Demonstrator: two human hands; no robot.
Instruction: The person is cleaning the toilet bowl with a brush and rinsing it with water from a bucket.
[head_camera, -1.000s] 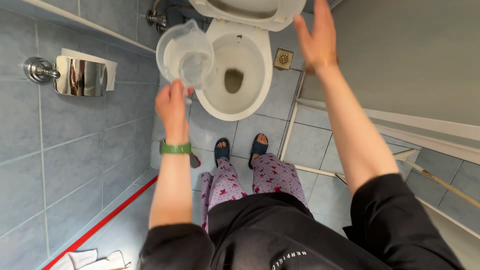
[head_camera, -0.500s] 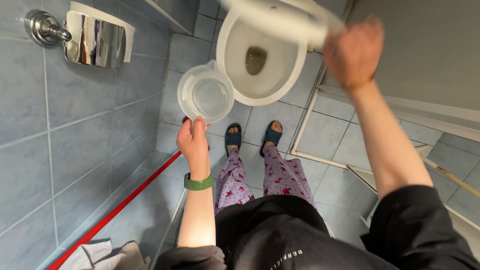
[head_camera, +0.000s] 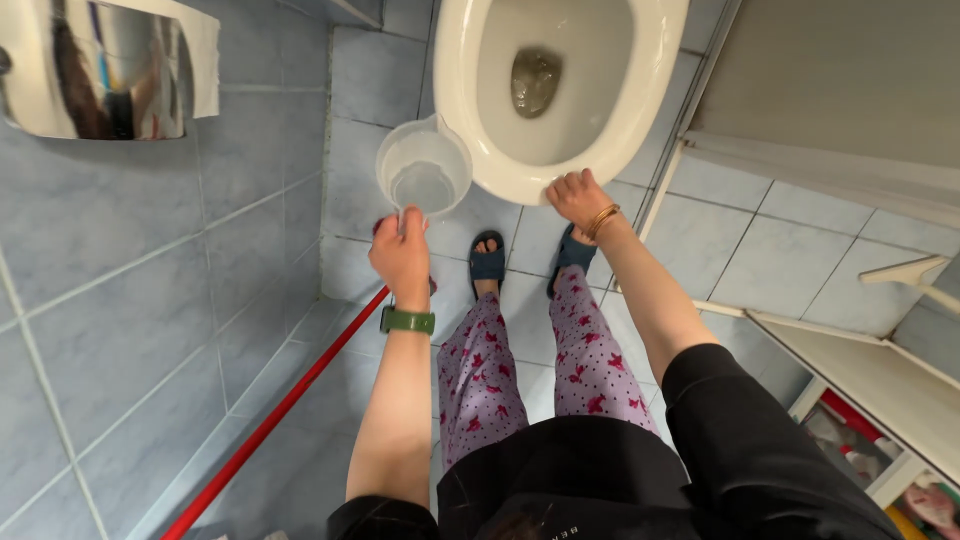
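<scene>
Standing right in front of the toilet (head_camera: 560, 150) here, looking straight down past purple patterned pyjama legs (head_camera: 530, 360) and dark blue slippers (head_camera: 488, 262) planted on the blue tile floor (head_camera: 800, 240) just short of the bowl. Left hand (head_camera: 400, 255), with a green watch strap (head_camera: 407, 321) on the wrist, is closed around the handle of a clear plastic jug (head_camera: 424, 172), which sits in the air just left of the toilet's front rim and looks to have a bit of water in the bottom. Right hand (head_camera: 578, 198), gold bangle (head_camera: 603, 220) on the wrist, is down on the front edge of the toilet seat, fingers curled over the rim and gripping it, so the hands are apart, one on each thing. A red pole (head_camera: 290, 400) runs diagonally along the floor left of the toilet, by the blue tiled wall. Further up that wall, left of the bowl, there's a shiny metal paper holder (head_camera: 100, 70). Right of the toilet is a white shelf unit (head_camera: 870, 370).
</scene>
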